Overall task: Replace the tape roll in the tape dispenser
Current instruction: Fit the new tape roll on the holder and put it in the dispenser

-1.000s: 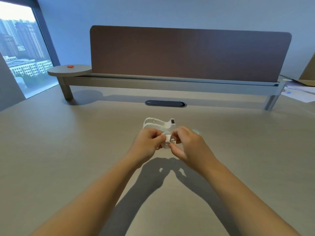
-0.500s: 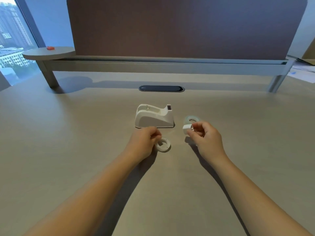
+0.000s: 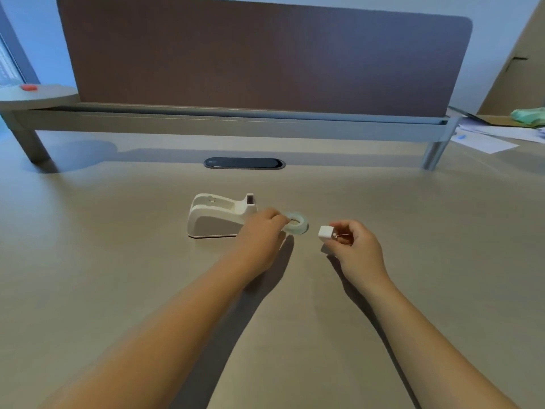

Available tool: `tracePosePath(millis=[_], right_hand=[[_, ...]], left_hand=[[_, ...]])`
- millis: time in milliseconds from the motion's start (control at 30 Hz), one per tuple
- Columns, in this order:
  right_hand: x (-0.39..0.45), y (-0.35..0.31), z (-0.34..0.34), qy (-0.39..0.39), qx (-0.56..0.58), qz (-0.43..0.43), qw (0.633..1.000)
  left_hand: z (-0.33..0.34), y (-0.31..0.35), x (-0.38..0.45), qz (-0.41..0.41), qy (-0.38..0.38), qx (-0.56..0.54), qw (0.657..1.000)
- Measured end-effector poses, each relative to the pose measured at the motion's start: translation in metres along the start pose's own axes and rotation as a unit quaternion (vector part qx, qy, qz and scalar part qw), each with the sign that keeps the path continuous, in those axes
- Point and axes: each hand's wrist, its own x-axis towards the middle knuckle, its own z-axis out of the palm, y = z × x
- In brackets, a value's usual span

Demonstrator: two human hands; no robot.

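The white tape dispenser (image 3: 218, 216) stands in the middle of the desk with its roll cradle empty. Just right of it a translucent greenish tape roll (image 3: 298, 225) lies flat on the desk. My left hand (image 3: 261, 233) reaches across the dispenser's front, and its fingertips pinch the roll's left rim. My right hand (image 3: 355, 246) hovers further right, holding a small white spool core (image 3: 325, 233) between thumb and fingers. The empty white ring seen earlier is out of sight, probably under my left forearm.
A brown divider panel (image 3: 259, 54) on a grey rail closes off the back of the desk, with a dark cable port (image 3: 244, 163) in front of it. Papers (image 3: 486, 140) and a green object (image 3: 529, 116) lie at the far right. A small round shelf (image 3: 35, 95) sits at the far left.
My hands pulled the core out of the old ring and parted. The left hand laid the ring down, then moved right onto the tape roll. The right hand drew right with the core.
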Motion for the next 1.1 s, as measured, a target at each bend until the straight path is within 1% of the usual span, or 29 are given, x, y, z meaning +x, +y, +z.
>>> tracePosePath(millis=[167, 267, 333, 367, 400, 433, 467, 500, 567, 633, 667, 700, 733, 800, 867, 933, 1033, 1100], right_hand=[[0.009, 0.012, -0.008, 0.006, -0.029, 0.013, 0.999], [0.007, 0.016, -0.009, 0.003, 0.000, 0.036, 0.999], [0.007, 0.014, -0.008, 0.003, 0.033, 0.036, 0.999], [0.006, 0.011, -0.007, 0.006, 0.049, 0.032, 0.998], [0.005, 0.008, -0.007, 0.009, 0.063, 0.027, 0.998], [0.003, 0.003, -0.005, 0.013, 0.075, 0.021, 0.997], [0.000, -0.002, -0.004, 0.017, 0.082, 0.014, 0.996], [-0.004, -0.007, -0.002, 0.017, 0.091, 0.008, 0.996], [-0.013, -0.018, 0.006, 0.012, 0.125, 0.008, 0.992], [-0.024, -0.029, 0.016, -0.003, 0.153, 0.003, 0.988], [-0.028, -0.035, 0.022, -0.012, 0.164, -0.007, 0.986], [-0.032, -0.040, 0.029, -0.023, 0.174, -0.018, 0.984], [-0.036, -0.044, 0.035, -0.035, 0.180, -0.031, 0.983], [-0.039, -0.049, 0.048, -0.059, 0.172, -0.062, 0.981], [-0.040, -0.052, 0.060, -0.078, 0.152, -0.086, 0.982], [-0.039, -0.053, 0.068, -0.078, 0.135, -0.099, 0.983], [-0.035, -0.053, 0.074, -0.074, 0.113, -0.118, 0.984], [-0.034, -0.053, 0.075, -0.077, 0.098, -0.136, 0.983]], left_hand=[[0.025, 0.002, 0.030, 0.016, -0.033, 0.081, 0.996], [0.032, -0.001, 0.036, 0.015, -0.042, 0.102, 0.994], [0.030, 0.000, 0.035, 0.009, -0.025, 0.063, 0.998], [0.026, 0.002, 0.033, -0.004, -0.010, 0.020, 1.000], [0.022, 0.005, 0.029, -0.029, 0.004, -0.042, 0.999], [0.016, 0.007, 0.024, -0.069, 0.013, -0.121, 0.990], [0.009, 0.008, 0.018, -0.115, 0.011, -0.220, 0.969], [0.003, 0.009, 0.012, -0.155, 0.006, -0.330, 0.931], [-0.009, 0.008, -0.002, -0.212, -0.002, -0.511, 0.833], [-0.021, 0.006, -0.018, -0.249, 0.003, -0.629, 0.737], [-0.025, 0.004, -0.026, -0.259, 0.011, -0.664, 0.702], [-0.029, 0.001, -0.034, -0.258, 0.016, -0.682, 0.684], [-0.030, -0.004, -0.040, -0.247, 0.017, -0.685, 0.685], [-0.031, -0.013, -0.051, -0.219, 0.013, -0.673, 0.706], [-0.032, -0.023, -0.057, -0.209, 0.014, -0.659, 0.722], [-0.033, -0.030, -0.058, -0.198, 0.019, -0.663, 0.722], [-0.035, -0.037, -0.058, -0.188, 0.018, -0.677, 0.711], [-0.037, -0.039, -0.058, -0.183, 0.017, -0.680, 0.710]])
